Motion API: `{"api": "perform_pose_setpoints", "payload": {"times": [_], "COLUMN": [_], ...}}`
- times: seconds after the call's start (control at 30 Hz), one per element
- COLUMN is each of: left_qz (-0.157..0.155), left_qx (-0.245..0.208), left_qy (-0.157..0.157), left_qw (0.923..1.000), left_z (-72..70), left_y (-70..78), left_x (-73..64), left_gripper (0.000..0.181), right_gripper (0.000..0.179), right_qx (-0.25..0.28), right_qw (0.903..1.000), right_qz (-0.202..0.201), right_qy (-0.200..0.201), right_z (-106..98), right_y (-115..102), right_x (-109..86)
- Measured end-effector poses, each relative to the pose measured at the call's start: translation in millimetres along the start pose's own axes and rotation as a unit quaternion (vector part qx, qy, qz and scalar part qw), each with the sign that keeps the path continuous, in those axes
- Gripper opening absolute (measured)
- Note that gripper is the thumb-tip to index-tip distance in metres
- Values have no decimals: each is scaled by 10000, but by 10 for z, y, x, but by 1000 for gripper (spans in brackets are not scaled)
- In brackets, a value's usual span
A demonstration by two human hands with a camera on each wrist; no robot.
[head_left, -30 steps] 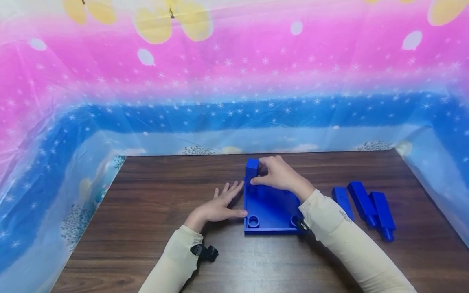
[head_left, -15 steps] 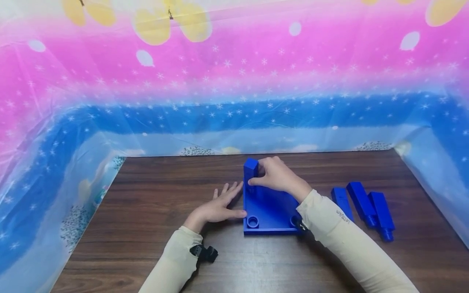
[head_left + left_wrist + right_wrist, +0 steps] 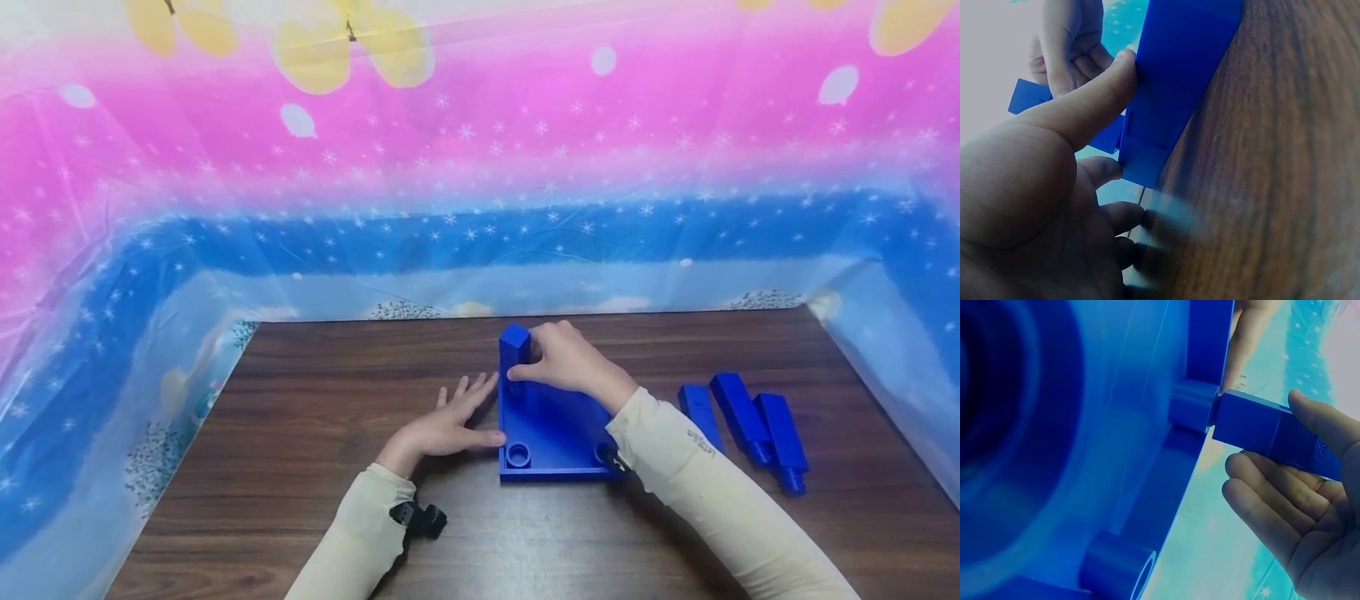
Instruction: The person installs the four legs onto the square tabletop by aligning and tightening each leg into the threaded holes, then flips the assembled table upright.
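Observation:
In the head view a square blue plate [image 3: 558, 433] with round corner sockets lies on the table. My right hand [image 3: 570, 358] pinches a blue square leg [image 3: 514, 350] between thumb and fingers, upright over the far left corner. The right wrist view shows the leg's end [image 3: 1241, 422] right at that corner's socket [image 3: 1194, 403], a narrow neck between them. My left hand [image 3: 450, 423] lies beside the plate's left side, fingers extended, its thumb and fingertip at the edge. Up close in the left wrist view, the left thumb [image 3: 1100, 94] presses along the plate's side [image 3: 1175, 69].
Several more blue legs lie to the right: one [image 3: 697, 408] partly behind the right sleeve, one in the middle [image 3: 738, 412], and one outermost [image 3: 783, 433], the last two with threaded ends toward me. A near left socket [image 3: 518, 455] faces up. Patterned cloth [image 3: 480, 233] surrounds the wooden table [image 3: 337, 358].
The leg has turned about its length, so a corner edge now faces me. The right hand has shifted very slightly left. The left hand and plate have stayed put.

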State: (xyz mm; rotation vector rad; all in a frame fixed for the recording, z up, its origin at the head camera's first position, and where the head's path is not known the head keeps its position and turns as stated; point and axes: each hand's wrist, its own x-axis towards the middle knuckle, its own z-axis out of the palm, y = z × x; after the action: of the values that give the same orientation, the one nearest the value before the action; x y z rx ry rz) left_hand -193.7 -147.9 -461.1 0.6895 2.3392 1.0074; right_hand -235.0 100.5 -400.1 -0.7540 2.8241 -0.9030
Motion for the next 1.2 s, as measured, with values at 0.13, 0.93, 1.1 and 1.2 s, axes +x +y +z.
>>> {"api": "perform_pose_setpoints", "payload": {"times": [0.13, 0.93, 1.1, 1.2], "left_qz": [-2, 175, 154, 118], "left_qx": [28, -138, -113, -76], "left_qy": [6, 133, 164, 158], "left_qw": [10000, 9997, 9997, 9998], "left_z": [0, 37, 38, 36], "left_y": [1, -94, -87, -82], "left_x": [6, 21, 23, 25], "left_gripper": [101, 108, 111, 110], "right_gripper": [35, 90, 97, 94], "right_qx": [60, 630, 618, 668], "right_qw": [9999, 9951, 9947, 9944], "right_qz": [77, -334, -472, -440], "right_qy": [31, -678, -671, -697], "right_z": [6, -72, -81, -85], "right_y": [-15, 36, 64, 64], "right_x": [-8, -10, 8, 11]}}
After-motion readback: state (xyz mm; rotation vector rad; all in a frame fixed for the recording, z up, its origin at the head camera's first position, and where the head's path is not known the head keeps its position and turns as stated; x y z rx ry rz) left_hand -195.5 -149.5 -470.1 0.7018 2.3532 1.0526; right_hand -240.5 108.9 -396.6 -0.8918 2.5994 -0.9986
